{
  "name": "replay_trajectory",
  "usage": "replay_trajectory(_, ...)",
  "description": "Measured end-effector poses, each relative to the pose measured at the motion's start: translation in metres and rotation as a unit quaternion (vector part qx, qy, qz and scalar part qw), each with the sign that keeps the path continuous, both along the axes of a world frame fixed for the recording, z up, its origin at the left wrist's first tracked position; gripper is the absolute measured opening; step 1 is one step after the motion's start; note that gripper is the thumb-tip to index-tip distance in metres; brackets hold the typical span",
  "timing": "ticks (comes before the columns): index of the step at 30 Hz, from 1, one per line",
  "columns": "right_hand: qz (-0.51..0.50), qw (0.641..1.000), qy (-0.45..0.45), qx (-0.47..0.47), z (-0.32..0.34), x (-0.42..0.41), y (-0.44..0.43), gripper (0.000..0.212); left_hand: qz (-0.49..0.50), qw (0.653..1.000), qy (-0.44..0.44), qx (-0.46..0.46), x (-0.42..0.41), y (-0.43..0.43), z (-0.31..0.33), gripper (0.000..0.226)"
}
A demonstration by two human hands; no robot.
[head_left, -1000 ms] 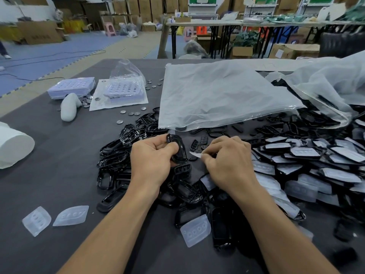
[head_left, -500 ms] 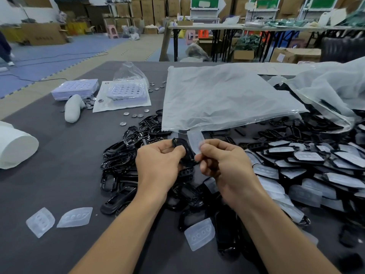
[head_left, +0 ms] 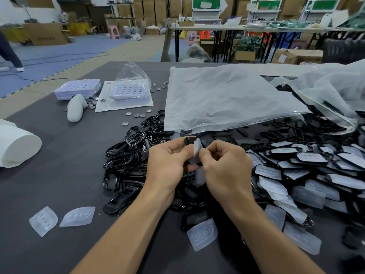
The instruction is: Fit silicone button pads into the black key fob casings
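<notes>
Two parts are meeting between your hands: your left hand (head_left: 167, 161) is gripping a glossy black key fob casing (head_left: 190, 140), fingers curled round it, while your right hand (head_left: 225, 165) is pinching a thin, translucent silicone button pad (head_left: 197, 149) between thumb and fingertips, holding it upright against the casing. Both hands are hovering over the matte dark grey surface (head_left: 59, 184), above a tangle of shiny, hollow empty casings (head_left: 126, 155) that is spreading out to your left. To your right, fitted casings (head_left: 308, 157) with milky pads seated in them are lying in overlapping rows. One soft, dimpled loose pad (head_left: 202, 233) is lying flat between your forearms. Beyond the hands, a frosted plastic bag (head_left: 227, 99) is lying flat.
</notes>
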State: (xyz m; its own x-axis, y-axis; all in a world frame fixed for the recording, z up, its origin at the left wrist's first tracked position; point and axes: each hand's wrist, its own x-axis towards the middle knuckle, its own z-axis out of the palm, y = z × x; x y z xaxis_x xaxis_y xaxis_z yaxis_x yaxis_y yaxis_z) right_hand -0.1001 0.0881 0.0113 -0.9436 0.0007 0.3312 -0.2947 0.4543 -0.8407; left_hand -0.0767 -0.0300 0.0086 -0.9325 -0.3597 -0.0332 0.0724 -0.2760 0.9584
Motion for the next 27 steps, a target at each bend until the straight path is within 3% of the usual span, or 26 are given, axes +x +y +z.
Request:
replay_trajectory(5,-0.022,0.998,0.037,0.047,-0.0035,-0.0034,0.0013,0.030,-0.027,1.000,-0.007,0.013,-0.0006,0.0012,0.0022,0.017)
replay_trajectory(9,-0.023,0.997,0.055,0.045,-0.0041,-0.0032,0.0013,0.030,-0.035,0.999,-0.005,0.040,0.0006,-0.0014,0.0054,0.041)
replay_trajectory(15,0.007,0.998,0.057,0.005,-0.0073,-0.0044,0.0012,0.029,-0.029,0.999,-0.006,0.018,0.0002,-0.0007,0.0026,0.013)
replay_trajectory(21,-0.002,0.999,0.053,0.010,-0.0080,-0.0027,-0.0010,0.029,-0.007,1.000,-0.021,0.009,-0.0001,0.0012,0.0022,0.018)
replay_trajectory(27,-0.053,0.993,0.052,0.093,-0.0048,0.0013,-0.0025,0.031,-0.004,1.000,-0.020,-0.001,0.0016,0.0029,0.0036,0.023)
